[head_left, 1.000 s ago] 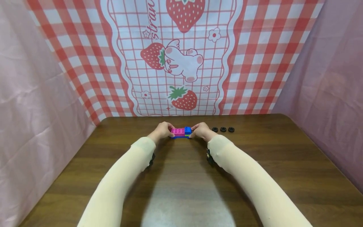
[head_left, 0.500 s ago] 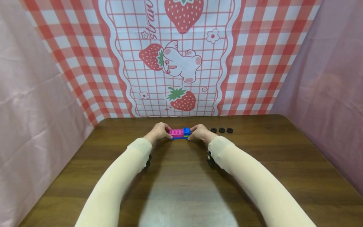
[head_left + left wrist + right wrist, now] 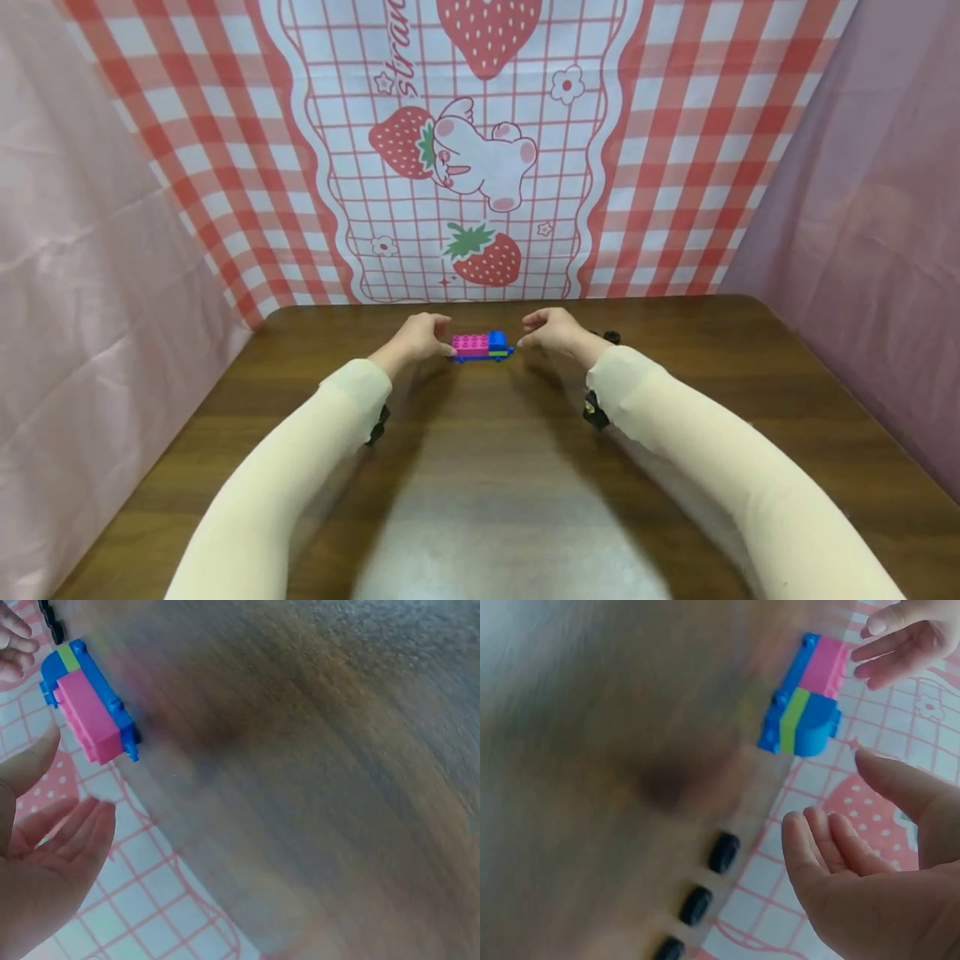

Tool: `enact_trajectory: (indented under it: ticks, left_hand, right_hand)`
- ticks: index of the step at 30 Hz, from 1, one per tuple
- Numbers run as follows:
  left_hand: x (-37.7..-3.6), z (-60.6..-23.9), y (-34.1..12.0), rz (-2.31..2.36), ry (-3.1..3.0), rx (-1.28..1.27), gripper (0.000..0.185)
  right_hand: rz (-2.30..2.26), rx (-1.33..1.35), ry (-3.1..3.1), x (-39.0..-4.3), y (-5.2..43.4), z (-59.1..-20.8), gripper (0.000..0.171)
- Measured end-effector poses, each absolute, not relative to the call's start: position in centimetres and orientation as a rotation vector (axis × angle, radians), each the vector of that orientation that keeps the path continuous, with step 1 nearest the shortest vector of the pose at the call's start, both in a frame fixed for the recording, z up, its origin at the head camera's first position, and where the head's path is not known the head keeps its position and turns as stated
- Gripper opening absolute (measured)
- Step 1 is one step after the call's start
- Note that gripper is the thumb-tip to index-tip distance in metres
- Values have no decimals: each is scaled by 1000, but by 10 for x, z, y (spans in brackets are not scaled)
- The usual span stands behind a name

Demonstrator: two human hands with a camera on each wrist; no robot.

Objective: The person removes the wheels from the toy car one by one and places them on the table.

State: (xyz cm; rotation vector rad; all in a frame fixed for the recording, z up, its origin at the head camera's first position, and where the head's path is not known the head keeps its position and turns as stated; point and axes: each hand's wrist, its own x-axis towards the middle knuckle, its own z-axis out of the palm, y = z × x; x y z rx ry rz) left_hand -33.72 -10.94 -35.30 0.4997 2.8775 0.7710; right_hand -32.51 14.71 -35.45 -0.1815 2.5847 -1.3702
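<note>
A toy brick car (image 3: 480, 346) stands on the table near its far edge, with a pink studded brick (image 3: 90, 712) at its left end and a blue rounded brick (image 3: 816, 729) over a lime strip at its right end, all on a blue base. My left hand (image 3: 420, 340) is just beside the pink end, fingers apart and holding nothing. On the other side, my right hand (image 3: 558, 332) is off the blue end, its thumb and fingers spread with a gap between them. In both wrist views the car stands apart from the hands.
Several small black wheels lie right of the car; the right wrist view shows one wheel (image 3: 724, 852) nearest it and another wheel (image 3: 696, 905) beyond. The brown wooden table (image 3: 480, 467) meets a strawberry-print cloth (image 3: 487, 167) at the back.
Both hands have let go of the car and drawn apart, the right one moving rightward in front of the wheels. The car stays in place on the table.
</note>
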Motion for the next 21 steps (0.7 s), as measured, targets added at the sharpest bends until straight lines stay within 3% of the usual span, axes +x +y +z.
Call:
enact_trajectory:
  ticks: [7,14,21]
  left_hand:
    - [-322,-339,-111,809,2938,482,63]
    - [-310,-323,-107,688,2998,613,72]
    - [-288,-311,-98,352,3128,830,68]
  right_hand:
    - [-1386,-237,2630,-314,163,-336,49]
    - [-1286,-389,2780,-302,177,-323,51]
    - [-952,-511,3020,-276,193,-313,53]
